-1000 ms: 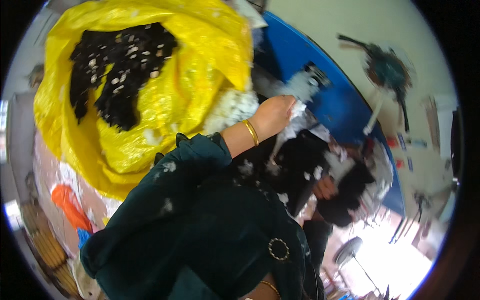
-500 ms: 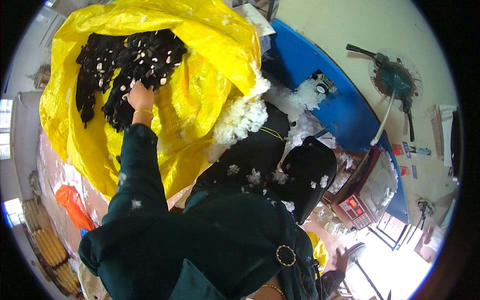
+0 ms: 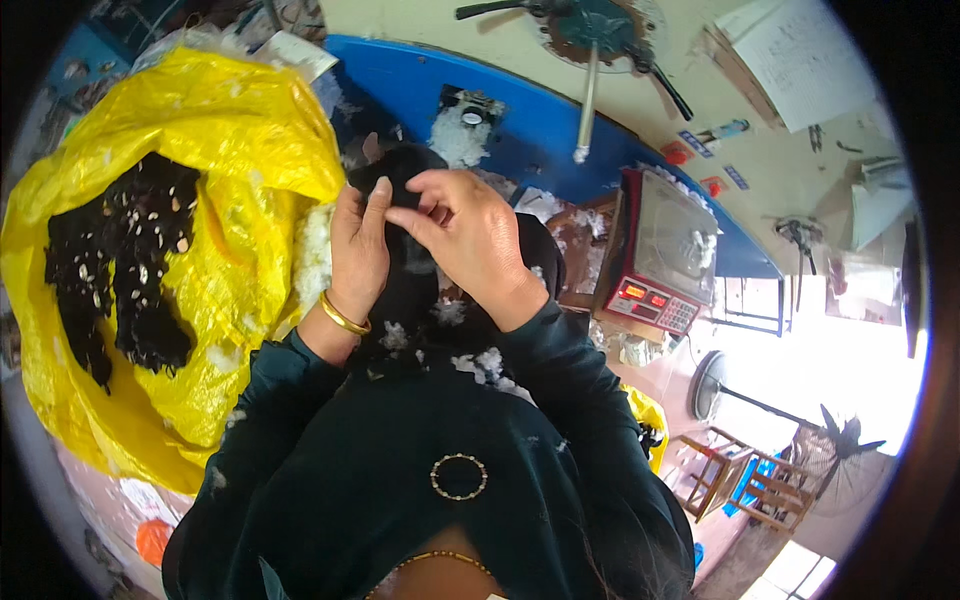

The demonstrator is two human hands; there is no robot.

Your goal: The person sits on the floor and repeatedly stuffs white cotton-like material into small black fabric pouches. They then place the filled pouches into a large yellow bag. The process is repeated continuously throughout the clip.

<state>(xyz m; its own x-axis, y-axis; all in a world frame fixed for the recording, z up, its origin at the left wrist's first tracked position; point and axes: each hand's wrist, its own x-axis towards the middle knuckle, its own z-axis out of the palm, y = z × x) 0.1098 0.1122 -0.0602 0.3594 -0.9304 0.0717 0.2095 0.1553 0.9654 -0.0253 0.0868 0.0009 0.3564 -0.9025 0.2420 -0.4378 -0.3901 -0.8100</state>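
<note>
Both hands meet in front of my chest on a black fabric piece [image 3: 412, 290] flecked with white stuffing. My left hand [image 3: 357, 250], with a gold bangle at the wrist, grips its upper edge from the left. My right hand [image 3: 462, 235] pinches the same edge from the right, fingers curled over it. The fabric hangs down between my forearms onto my dark green top. To the left, a large yellow plastic sack [image 3: 215, 220] lies open with a heap of black pieces [image 3: 120, 265] speckled white inside it.
White stuffing [image 3: 460, 135] lies on a blue table [image 3: 560, 110] beyond my hands. A red-fronted weighing scale [image 3: 662, 255] stands to the right. Fans [image 3: 590, 30] and papers hang on the wall. Wooden stools [image 3: 740, 475] sit lower right.
My left hand has left the black heap in the yellow sack and come back to my chest. Both hands now hold a black fabric piece together.
</note>
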